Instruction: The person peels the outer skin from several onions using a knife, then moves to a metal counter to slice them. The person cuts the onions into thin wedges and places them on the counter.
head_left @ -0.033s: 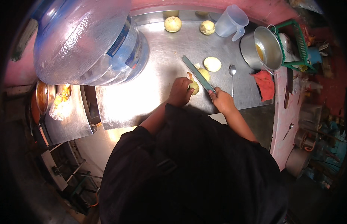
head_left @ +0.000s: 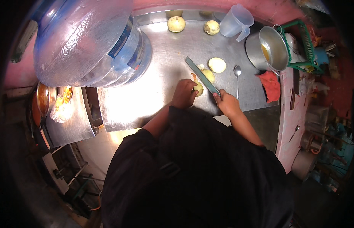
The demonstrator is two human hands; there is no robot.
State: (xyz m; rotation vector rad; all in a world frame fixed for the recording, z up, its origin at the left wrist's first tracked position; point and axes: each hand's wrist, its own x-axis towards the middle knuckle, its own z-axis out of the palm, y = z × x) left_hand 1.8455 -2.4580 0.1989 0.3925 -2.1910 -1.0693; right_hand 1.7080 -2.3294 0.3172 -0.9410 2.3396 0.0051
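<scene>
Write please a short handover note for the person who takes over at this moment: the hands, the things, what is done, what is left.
Left hand holds a pale yellow piece on the steel counter.
Right hand grips the knife, blade angled beside that piece.
Done: two cut halves lie near the blade, beside a spoon.
Left: two whole round ones at the counter's far edge, near the plastic jug.

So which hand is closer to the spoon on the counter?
Right. The right hand, gripping the knife, sits just below-left of the spoon; the left hand is farther left, on a yellowish piece.
</scene>
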